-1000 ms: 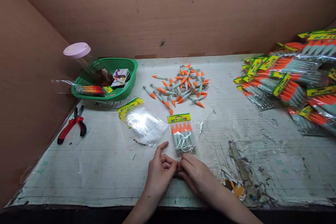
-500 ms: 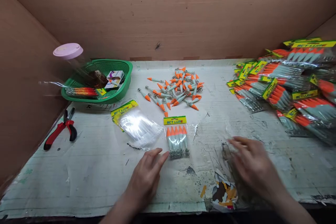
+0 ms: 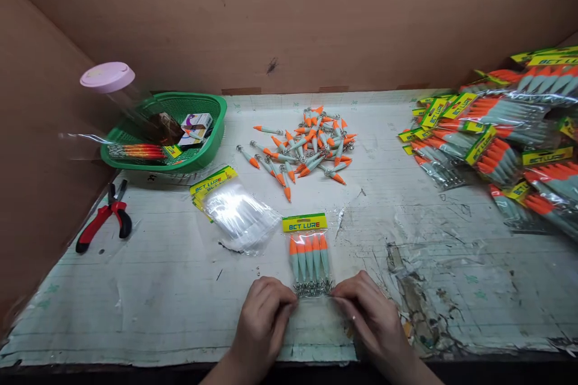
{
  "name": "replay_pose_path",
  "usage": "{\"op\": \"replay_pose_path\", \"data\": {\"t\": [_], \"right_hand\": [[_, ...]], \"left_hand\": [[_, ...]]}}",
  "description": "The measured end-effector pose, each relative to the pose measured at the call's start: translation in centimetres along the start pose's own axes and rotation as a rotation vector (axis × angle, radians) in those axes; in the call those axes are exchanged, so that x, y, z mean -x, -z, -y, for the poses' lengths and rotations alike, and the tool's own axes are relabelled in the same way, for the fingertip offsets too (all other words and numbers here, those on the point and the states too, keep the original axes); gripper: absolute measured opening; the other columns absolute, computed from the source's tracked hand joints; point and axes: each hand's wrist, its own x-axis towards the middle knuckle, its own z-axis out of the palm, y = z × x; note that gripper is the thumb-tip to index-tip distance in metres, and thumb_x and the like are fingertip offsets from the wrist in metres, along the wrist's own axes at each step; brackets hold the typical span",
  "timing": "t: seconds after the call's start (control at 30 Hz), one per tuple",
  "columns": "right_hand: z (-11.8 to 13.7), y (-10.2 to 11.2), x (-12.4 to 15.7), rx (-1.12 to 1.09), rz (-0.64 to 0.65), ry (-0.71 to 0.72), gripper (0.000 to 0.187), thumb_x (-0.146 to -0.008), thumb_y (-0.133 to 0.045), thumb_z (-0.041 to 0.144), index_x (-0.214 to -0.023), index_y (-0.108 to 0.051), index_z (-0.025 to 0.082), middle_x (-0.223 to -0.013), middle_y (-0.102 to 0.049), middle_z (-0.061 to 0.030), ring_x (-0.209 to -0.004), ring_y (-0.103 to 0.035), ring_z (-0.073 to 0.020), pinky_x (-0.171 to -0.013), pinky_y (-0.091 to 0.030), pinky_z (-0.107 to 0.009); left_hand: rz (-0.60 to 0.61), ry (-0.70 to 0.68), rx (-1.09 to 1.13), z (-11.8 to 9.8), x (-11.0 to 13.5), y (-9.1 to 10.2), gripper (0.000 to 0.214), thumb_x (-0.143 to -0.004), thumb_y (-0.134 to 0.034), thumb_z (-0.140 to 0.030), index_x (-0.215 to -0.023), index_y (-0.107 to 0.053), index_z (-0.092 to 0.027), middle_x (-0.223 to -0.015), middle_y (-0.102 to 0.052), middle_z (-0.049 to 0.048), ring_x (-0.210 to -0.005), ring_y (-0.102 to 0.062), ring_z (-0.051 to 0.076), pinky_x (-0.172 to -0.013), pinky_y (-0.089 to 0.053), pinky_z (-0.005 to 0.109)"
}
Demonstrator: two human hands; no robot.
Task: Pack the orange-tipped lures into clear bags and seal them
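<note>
A clear bag of lures (image 3: pixel 308 252) with a yellow BCT LURE header lies flat near the table's front, holding several orange-tipped pale lures. My left hand (image 3: pixel 265 320) pinches the bag's lower left corner with curled fingers. My right hand (image 3: pixel 368 316) pinches the lower right corner in the same way. Behind the bag lies a loose pile of orange-tipped lures (image 3: pixel 307 147). A stack of empty clear bags (image 3: pixel 235 207) with yellow headers lies to the left of the filled one.
A green basket (image 3: pixel 210 153) holding small boxes and a pink-lidded clear jar (image 3: pixel 118 91) sit at the back left. Red-handled pliers (image 3: pixel 103 219) lie by the left wall. Filled lure bags (image 3: pixel 497 135) are heaped at the right. Brown board walls enclose the table.
My right hand swept out to the right, then came back. Both hands now grip the filled bag's bottom corners, and the bag has shifted a little nearer.
</note>
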Motion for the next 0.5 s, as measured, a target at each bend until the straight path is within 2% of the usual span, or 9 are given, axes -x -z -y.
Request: {"op": "replay_pose_path", "data": {"t": [0.1, 0.2, 0.37, 0.5], "right_hand": [[0.7, -1.6, 0.5, 0.042, -0.130, -0.235, 0.016, -0.092, -0.045, 0.021, -0.077, -0.052, 0.021, -0.070, -0.055, -0.0020, -0.070, -0.051, -0.0168, -0.064, -0.042, -0.029], [1.0, -2.9, 0.1, 0.098, -0.220, -0.363, 0.018, -0.091, -0.045, 0.028, -0.076, -0.052, 0.021, -0.070, -0.054, -0.0015, -0.069, -0.051, -0.0169, -0.062, -0.040, -0.028], [1.4, -3.7, -1.1, 0.221, -0.266, -0.443, 0.022, -0.089, -0.045, 0.032, -0.070, -0.046, 0.022, -0.066, -0.052, 0.0002, -0.062, -0.047, -0.0162, -0.060, -0.036, -0.028], [1.1, -3.7, -2.0, 0.361, -0.264, -0.440, 0.022, -0.087, -0.040, 0.029, -0.067, -0.041, 0.022, -0.067, -0.047, -0.0003, -0.061, -0.045, -0.0169, -0.060, -0.033, -0.029]], "left_hand": [[-0.069, 0.253, -0.038, -1.3, 0.3, -1.1, 0.011, -0.085, -0.049, -0.013, -0.078, -0.053, -0.019, -0.071, -0.059, 0.0025, -0.070, -0.056, 0.015, -0.062, -0.047, 0.026], [-0.128, 0.383, -0.113, -1.8, 0.0, -2.0, 0.009, -0.086, -0.049, -0.019, -0.078, -0.054, -0.019, -0.071, -0.058, 0.0022, -0.070, -0.056, 0.016, -0.063, -0.046, 0.027], [-0.137, 0.526, -0.260, -2.0, -1.3, -2.9, 0.017, -0.084, -0.049, -0.022, -0.067, -0.050, -0.020, -0.061, -0.056, -0.0002, -0.061, -0.053, 0.016, -0.058, -0.042, 0.027], [-0.099, 0.556, -0.366, -2.0, -2.6, -2.7, 0.021, -0.081, -0.046, -0.019, -0.060, -0.046, -0.021, -0.058, -0.051, -0.0007, -0.055, -0.052, 0.016, -0.054, -0.040, 0.027]]}}
